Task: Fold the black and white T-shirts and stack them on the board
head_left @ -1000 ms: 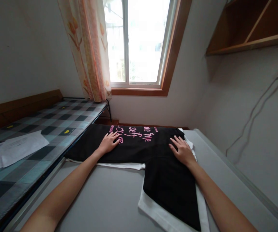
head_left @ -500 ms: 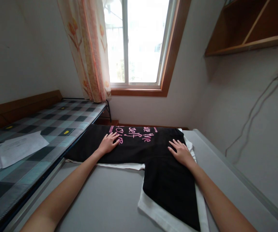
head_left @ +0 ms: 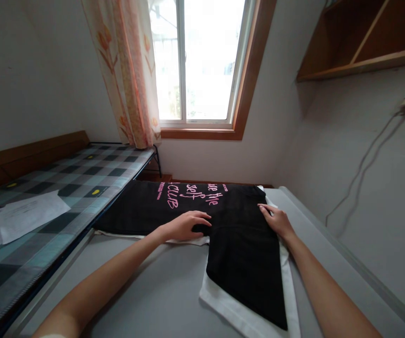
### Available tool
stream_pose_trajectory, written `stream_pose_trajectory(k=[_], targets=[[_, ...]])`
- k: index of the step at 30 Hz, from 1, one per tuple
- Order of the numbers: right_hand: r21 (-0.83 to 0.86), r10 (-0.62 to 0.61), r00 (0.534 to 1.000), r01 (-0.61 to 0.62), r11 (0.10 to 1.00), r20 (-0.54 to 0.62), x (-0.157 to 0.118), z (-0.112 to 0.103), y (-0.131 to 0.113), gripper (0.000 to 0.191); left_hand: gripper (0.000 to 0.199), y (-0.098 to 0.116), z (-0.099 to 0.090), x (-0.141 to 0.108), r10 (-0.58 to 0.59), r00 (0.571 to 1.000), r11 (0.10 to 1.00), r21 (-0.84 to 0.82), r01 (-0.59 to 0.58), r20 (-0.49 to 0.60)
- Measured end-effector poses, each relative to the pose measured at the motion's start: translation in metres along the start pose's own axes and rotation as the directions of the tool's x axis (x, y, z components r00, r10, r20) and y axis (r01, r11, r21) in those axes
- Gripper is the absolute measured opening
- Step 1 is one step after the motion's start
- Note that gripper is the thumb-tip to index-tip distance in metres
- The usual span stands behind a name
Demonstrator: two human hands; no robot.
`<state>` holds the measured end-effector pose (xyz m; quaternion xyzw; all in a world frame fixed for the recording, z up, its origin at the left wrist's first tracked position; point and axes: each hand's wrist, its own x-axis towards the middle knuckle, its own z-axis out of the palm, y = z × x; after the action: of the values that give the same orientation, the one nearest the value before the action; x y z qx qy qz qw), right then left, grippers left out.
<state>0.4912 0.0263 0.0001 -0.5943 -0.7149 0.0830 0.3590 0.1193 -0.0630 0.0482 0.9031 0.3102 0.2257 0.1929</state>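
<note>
A black T-shirt (head_left: 245, 263) with pink lettering lies folded lengthwise, one sleeve pointing toward me. A white garment (head_left: 223, 307) lies under it, its border showing along the sleeve and lower edge. My left hand (head_left: 188, 225) is over the black T-shirt near the inner corner of the sleeve, fingers curved and loosely apart, holding nothing that I can see. At the right edge, by the shoulder, my right hand (head_left: 278, 221) has its fingers drawn together on the black fabric; the fingertips partly hide the grip.
The garments rest on a grey tabletop (head_left: 132, 277). To the left is a bed with a checked mattress (head_left: 72, 176) and paper sheets (head_left: 29, 213) on it. A curtained window (head_left: 206, 61) is ahead. A wooden shelf (head_left: 357, 65) and a plugged-in cable (head_left: 364, 164) are on the right wall.
My left hand has moved right, off the pink lettering to near the sleeve corner. My right hand has shifted slightly right to the shirt's edge, its spread fingers now drawn together.
</note>
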Motion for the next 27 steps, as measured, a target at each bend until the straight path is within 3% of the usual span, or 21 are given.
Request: stream_pose_trajectory(k=[4, 7, 12, 15, 17, 18, 20, 22, 24, 25, 27], targets=[[0.037, -0.019, 1.0, 0.018, 0.999, 0.021, -0.001, 0.001, 0.001, 0.039, 0.059, 0.025, 0.0, 0.016, 0.089, 0.983, 0.996, -0.038, -0.084, 0.161], [0.06, -0.029, 0.999, 0.027, 0.998, 0.029, -0.001, 0.002, 0.0, 0.039, 0.06, 0.032, 0.0, 0.024, 0.108, 0.963, 0.994, -0.026, -0.105, 0.246], [0.122, 0.017, 1.0, -0.019, 0.992, 0.015, 0.001, 0.0, 0.005, 0.041, 0.041, 0.041, 0.006, 0.031, 0.178, 0.939, 0.983, -0.018, -0.18, 0.296], [0.167, 0.026, 1.0, -0.028, 0.986, 0.011, 0.001, -0.001, 0.007, 0.043, 0.021, 0.043, 0.014, 0.04, 0.173, 0.944, 0.984, -0.083, -0.156, 0.28], [0.197, 0.03, 0.999, -0.033, 0.98, 0.015, 0.002, -0.001, 0.009, 0.047, 0.016, 0.038, 0.02, 0.049, 0.125, 0.97, 0.972, -0.22, -0.078, 0.208], [0.213, 0.041, 0.999, -0.045, 0.976, 0.021, 0.002, -0.001, 0.009, 0.05, 0.022, 0.033, 0.023, 0.055, 0.06, 0.988, 0.955, -0.296, -0.016, 0.139], [0.254, 0.077, 0.996, -0.083, 0.964, 0.034, 0.004, -0.001, 0.01, 0.058, 0.037, 0.016, 0.027, 0.065, -0.172, 0.984, 0.9, -0.415, 0.135, -0.053], [0.31, 0.109, 0.994, -0.114, 0.944, 0.032, 0.006, -0.001, 0.011, 0.064, 0.038, -0.007, 0.027, 0.072, -0.42, 0.872, 0.837, -0.479, 0.265, -0.252], [0.377, 0.125, 0.992, -0.122, 0.918, 0.014, 0.007, -0.001, 0.012, 0.069, 0.026, -0.029, 0.026, 0.072, -0.533, 0.755, 0.816, -0.466, 0.341, -0.381], [0.406, 0.13, 0.992, -0.121, 0.906, 0.006, 0.007, -0.001, 0.012, 0.07, 0.026, -0.038, 0.025, 0.069, -0.541, 0.726, 0.827, -0.425, 0.368, -0.424], [0.434, 0.134, 0.991, -0.119, 0.893, -0.005, 0.007, -0.002, 0.011, 0.073, 0.047, -0.05, 0.026, 0.06, -0.512, 0.723, 0.858, -0.32, 0.402, -0.465]])
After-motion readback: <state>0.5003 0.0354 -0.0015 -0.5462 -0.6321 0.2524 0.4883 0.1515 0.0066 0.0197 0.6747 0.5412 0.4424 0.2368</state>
